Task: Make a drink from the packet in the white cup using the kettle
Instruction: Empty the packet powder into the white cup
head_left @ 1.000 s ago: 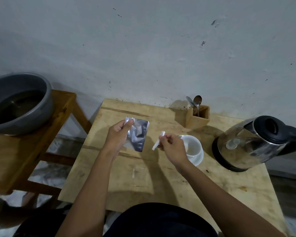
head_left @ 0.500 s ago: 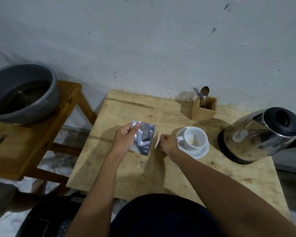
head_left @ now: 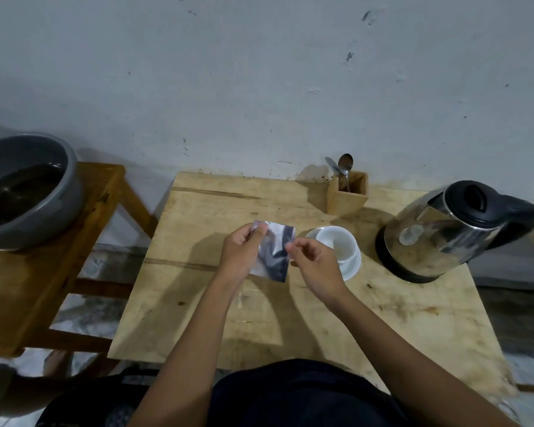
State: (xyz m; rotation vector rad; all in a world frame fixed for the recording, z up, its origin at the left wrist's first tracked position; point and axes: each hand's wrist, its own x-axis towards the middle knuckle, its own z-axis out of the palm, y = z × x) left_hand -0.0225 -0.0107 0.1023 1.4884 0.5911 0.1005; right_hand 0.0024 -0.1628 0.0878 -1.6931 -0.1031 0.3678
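left hand (head_left: 239,252): thumb and fingers pinched on the packet's top left corner, holding it up off the table
right hand (head_left: 316,266): fingertips pressed together at the packet's right edge; can't tell if they actually grip foil, slightly blurred
packet (head_left: 273,257): silver foil, roughly upright between both hands, above the table's middle, just left of the cup
white cup (head_left: 341,246): on a white saucer (head_left: 350,272), handle side partly hidden behind the right hand; inside looks pale, contents unclear
kettle (head_left: 444,232): steel body, black lid and handle, sits on its black base at the right of the table, near the cup, not touching
table (head_left: 198,303): bare light wood
spoon holder (head_left: 347,192): wooden box at the back edge, two spoons (head_left: 344,166) standing in it
basin (head_left: 28,192): grey, on a wooden stand to the left, dark water inside
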